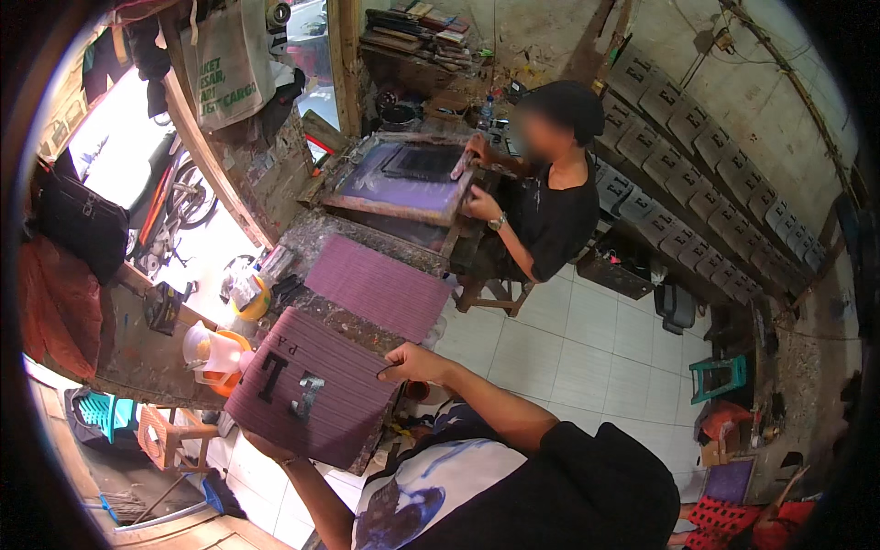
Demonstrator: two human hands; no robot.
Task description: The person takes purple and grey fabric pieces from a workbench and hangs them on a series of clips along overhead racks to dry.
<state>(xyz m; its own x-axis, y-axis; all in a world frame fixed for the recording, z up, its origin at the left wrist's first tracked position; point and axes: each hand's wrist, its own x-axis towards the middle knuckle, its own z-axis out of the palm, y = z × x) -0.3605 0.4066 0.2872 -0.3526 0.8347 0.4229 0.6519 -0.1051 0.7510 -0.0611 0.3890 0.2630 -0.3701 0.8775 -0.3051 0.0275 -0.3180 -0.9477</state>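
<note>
Black sleeve cloth [596, 486] lies nearest, with the person's right hand [401, 363] beyond it, thumb and fingers pinched on the right corner of a maroon ribbed sheet [344, 435]. The left hand [266, 445] is at the sheet's lower-left edge, mostly hidden beneath it, so how far it closes cannot be told. The sheet spans the near end of the table [291, 240], its black print facing up. It looks light and thin, likely bendy yet fairly flat when supported at two sides; the shiny grey patch on the print may smear, so bare edges and corners seem the safest hold. Beyond lie a pinker sheet [376, 286] and a framed screen [400, 192], handled by a co-worker [557, 225].
</note>
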